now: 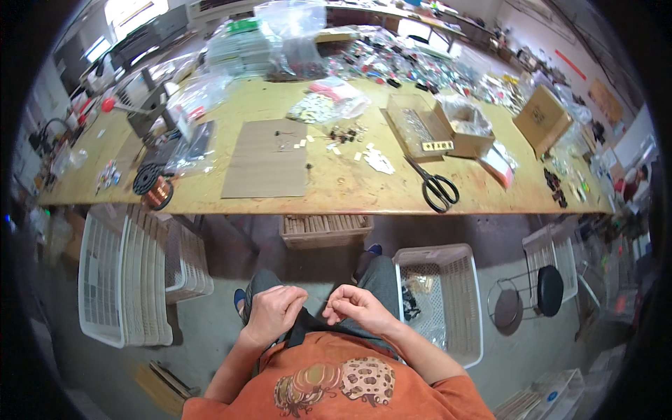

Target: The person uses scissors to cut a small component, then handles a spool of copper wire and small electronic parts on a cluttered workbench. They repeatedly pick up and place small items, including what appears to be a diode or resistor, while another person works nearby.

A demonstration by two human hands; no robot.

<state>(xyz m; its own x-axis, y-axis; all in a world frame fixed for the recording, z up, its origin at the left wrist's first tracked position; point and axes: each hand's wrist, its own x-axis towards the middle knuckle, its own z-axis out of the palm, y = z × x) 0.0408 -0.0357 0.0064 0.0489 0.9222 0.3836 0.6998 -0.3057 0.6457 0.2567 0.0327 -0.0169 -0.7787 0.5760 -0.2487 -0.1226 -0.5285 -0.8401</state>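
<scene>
Both hands are held over my lap, a short way apart, below the table's near edge. My left hand (275, 312) is closed, its fingertips pressed together toward the right; whatever may be in them is too small to make out. Thumb and forefinger of my right hand (357, 309) are pinched, and a faint thin line shows near their tips, too fine to name. On the table (336, 189) in front lies a flat sheet of brown cardboard (264, 164) with a few small dark parts on it. Small white pieces (379, 159) are scattered to its right.
Black-handled scissors (437, 190) lie at the table's front edge, right. A spool of copper wire (155, 189) stands front left, near a hand press with a red knob (108, 104). Open cardboard box (465, 140) stands right. White plastic baskets (455, 308) flank me on the floor.
</scene>
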